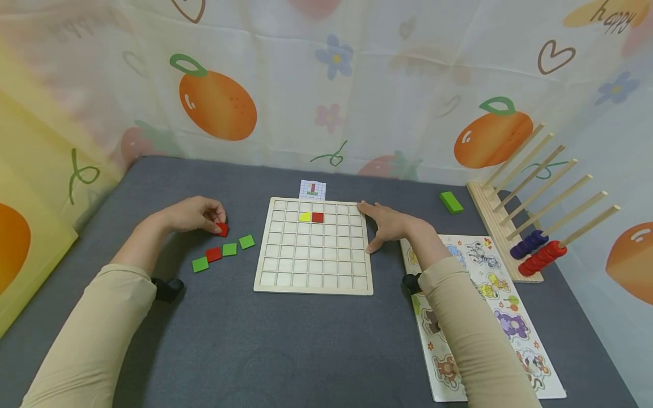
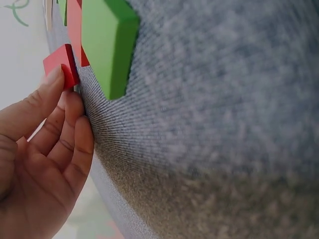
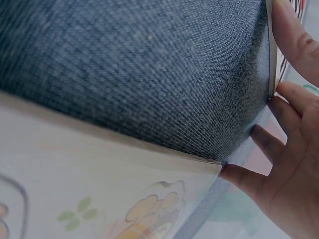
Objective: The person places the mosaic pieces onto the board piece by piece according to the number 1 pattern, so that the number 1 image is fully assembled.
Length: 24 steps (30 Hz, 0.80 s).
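My left hand [image 1: 196,215] pinches a red square tile [image 1: 222,229] between thumb and fingers at the table's left; the left wrist view shows the thumb lying on this red tile [image 2: 56,59]. Near it lie another red tile [image 1: 213,254] and three green tiles [image 1: 229,249]. In the middle is a wooden grid board [image 1: 308,265], with a yellow tile [image 1: 305,216] beside a red tile [image 1: 317,217] in an upper row. Spread fingers of my right hand [image 1: 390,222] touch the board's right edge. That hand [image 3: 294,164] appears at the right of the right wrist view.
A small card with a coloured grid pattern [image 1: 313,190] lies at the board's far edge. To the right are an animal puzzle board [image 1: 433,362], partly under my right arm, a wooden peg rack [image 1: 487,218] with purple and red beads, and a green block [image 1: 451,202].
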Tool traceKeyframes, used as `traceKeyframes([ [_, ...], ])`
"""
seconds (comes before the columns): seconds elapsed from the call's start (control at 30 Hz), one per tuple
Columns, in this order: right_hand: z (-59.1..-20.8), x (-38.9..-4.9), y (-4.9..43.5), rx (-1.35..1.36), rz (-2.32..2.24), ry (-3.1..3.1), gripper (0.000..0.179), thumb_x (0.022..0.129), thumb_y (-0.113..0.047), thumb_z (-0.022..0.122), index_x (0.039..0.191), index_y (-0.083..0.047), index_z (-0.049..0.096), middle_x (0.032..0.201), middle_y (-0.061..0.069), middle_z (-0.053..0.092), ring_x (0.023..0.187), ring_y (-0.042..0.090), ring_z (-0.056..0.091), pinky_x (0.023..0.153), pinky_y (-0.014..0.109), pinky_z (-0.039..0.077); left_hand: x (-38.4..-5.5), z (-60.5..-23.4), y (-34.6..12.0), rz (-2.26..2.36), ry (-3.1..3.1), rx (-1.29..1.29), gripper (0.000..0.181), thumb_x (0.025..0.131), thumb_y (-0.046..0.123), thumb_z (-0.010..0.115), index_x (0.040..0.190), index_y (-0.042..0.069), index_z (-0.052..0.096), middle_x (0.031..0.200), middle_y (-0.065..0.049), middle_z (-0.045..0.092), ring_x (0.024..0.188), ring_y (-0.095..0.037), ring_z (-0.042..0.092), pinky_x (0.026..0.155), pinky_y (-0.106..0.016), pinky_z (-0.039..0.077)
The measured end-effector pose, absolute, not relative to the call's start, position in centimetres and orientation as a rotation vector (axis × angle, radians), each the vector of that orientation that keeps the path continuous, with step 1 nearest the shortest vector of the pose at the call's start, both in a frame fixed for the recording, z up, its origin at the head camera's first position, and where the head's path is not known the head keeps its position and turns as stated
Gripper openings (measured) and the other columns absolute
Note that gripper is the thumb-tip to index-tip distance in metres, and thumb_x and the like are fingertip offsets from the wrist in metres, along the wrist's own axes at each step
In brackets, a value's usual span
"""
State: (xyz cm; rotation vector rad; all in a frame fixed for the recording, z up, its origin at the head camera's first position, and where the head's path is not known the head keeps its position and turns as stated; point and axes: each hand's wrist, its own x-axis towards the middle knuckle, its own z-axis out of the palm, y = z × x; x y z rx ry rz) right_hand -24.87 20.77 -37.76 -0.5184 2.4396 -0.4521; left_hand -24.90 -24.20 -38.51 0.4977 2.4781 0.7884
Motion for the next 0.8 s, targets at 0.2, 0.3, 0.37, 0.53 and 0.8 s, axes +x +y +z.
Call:
traceKeyframes([
  [0.2,-37.7,-24.8,20.7,-0.523,-0.46,2.44,0.112,0.079,-0.024,0.083,0.16,-0.014,0.006,0.169,0.011,0.001,0.155,0.038,-0.006,0.123,0.061,0.008,-25.0,-38.7,-24.1,0.799,2.501,0.488,0.014,0.09,0.012,0.07,0.097,0.004,0.062,0.09,-0.006,0.062,0.08,-0.016,0.05,0.069,-0.028,0.041],
  [0.3,-37.7,-24.8,20.7,-0.519,-0.463,2.439,0.112,0.079,-0.025,0.083,0.16,-0.013,0.006,0.169,0.011,0.001,0.156,0.038,-0.006,0.124,0.06,0.008,-24.9,-38.6,-24.0,0.81,2.502,0.49,0.014,0.09,0.014,0.07,0.097,0.005,0.062,0.091,-0.005,0.062,0.08,-0.016,0.05,0.068,-0.029,0.04],
  [0.37,-37.7,-24.8,20.7,-0.515,-0.464,2.44,0.112,0.079,-0.024,0.083,0.16,-0.014,0.006,0.169,0.011,0.001,0.156,0.038,-0.006,0.123,0.061,0.008,-24.9,-38.5,-23.8,0.816,2.503,0.491,0.015,0.09,0.015,0.07,0.098,0.005,0.062,0.092,-0.005,0.062,0.081,-0.016,0.05,0.068,-0.029,0.04],
  [0.53,-37.8,-24.9,20.8,-0.511,-0.467,2.438,0.112,0.079,-0.024,0.083,0.16,-0.015,0.006,0.169,0.01,0.0,0.156,0.037,-0.006,0.123,0.061,0.008,-24.8,-38.2,-23.0,0.822,2.514,0.5,0.017,0.091,0.015,0.07,0.1,0.004,0.061,0.093,-0.006,0.062,0.083,-0.017,0.051,0.071,-0.031,0.042],
  [0.8,-37.8,-24.9,20.9,-0.523,-0.464,2.435,0.112,0.079,-0.024,0.083,0.16,-0.015,0.006,0.169,0.01,0.0,0.155,0.038,-0.006,0.123,0.061,0.008,-24.6,-37.3,-20.9,0.831,2.509,0.564,0.012,0.091,0.014,0.069,0.098,0.006,0.063,0.092,-0.006,0.066,0.085,-0.017,0.057,0.076,-0.032,0.045],
])
